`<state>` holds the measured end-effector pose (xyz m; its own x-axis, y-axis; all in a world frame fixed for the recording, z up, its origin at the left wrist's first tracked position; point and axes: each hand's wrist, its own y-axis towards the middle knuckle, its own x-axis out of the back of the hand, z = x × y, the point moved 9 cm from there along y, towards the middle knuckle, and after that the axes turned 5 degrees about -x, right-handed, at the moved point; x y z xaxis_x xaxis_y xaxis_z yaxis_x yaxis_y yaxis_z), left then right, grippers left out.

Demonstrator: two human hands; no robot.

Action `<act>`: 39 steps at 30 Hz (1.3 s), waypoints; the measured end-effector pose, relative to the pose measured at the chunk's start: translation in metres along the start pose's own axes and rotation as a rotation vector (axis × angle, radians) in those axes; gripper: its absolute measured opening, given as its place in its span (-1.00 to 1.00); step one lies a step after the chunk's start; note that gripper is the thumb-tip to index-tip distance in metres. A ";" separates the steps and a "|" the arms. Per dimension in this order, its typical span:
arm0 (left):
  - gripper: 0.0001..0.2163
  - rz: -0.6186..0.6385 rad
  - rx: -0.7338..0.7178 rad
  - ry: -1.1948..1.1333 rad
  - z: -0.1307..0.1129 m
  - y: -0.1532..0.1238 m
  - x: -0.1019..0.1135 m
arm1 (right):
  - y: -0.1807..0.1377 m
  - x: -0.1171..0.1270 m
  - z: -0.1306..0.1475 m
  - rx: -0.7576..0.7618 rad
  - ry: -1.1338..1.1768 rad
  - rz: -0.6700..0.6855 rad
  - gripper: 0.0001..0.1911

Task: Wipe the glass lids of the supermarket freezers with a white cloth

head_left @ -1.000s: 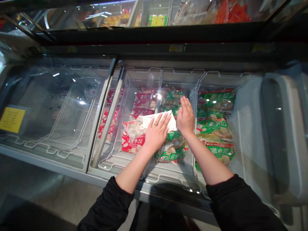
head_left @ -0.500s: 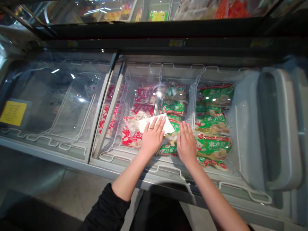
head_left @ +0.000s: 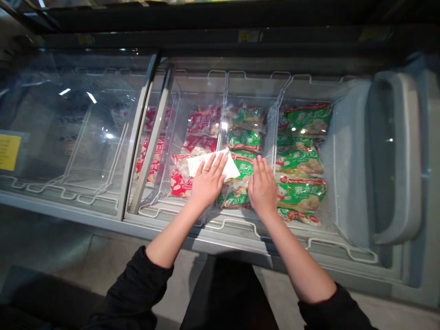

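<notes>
My left hand (head_left: 206, 182), a ring on one finger, lies flat with its fingers stretched over a white cloth (head_left: 210, 163) on the sliding glass lid (head_left: 192, 137) of a chest freezer. Beside it, my right hand (head_left: 261, 189) rests flat on the same glass, fingers stretched out and holding nothing. Under the glass lie red dumpling bags (head_left: 201, 123) on the left and green dumpling bags (head_left: 302, 158) in the middle and on the right, in white wire baskets.
Another glass lid (head_left: 79, 123) covers the left half, with a yellow label (head_left: 8, 151) at its far left. A grey moulded end piece with a handle (head_left: 398, 156) closes the right side. The freezer's front rim (head_left: 240, 238) runs below my wrists.
My right hand came back from the far part of the lid towards me and now lies flat next to my left hand. The left hand and cloth slid slightly nearer.
</notes>
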<state>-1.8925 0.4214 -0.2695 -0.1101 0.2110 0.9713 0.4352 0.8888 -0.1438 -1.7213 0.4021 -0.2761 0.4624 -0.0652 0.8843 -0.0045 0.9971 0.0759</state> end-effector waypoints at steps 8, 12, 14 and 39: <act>-0.44 0.020 -0.158 -0.015 -0.040 0.023 -0.003 | 0.001 -0.001 -0.002 -0.001 -0.026 -0.014 -0.30; -0.44 -0.018 -0.116 -0.034 -0.014 0.038 0.005 | 0.000 0.001 -0.001 0.017 -0.046 -0.027 -0.30; -0.43 -0.027 -0.051 -0.038 -0.005 0.020 0.005 | 0.000 0.002 0.000 0.015 -0.050 -0.029 -0.28; -0.42 -0.003 -0.096 -0.021 -0.036 -0.017 -0.011 | 0.002 -0.002 0.000 -0.040 -0.034 -0.017 -0.28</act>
<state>-1.8662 0.3897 -0.2705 -0.1295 0.2175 0.9674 0.5184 0.8466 -0.1210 -1.7219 0.4045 -0.2780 0.4316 -0.0826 0.8983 0.0388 0.9966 0.0729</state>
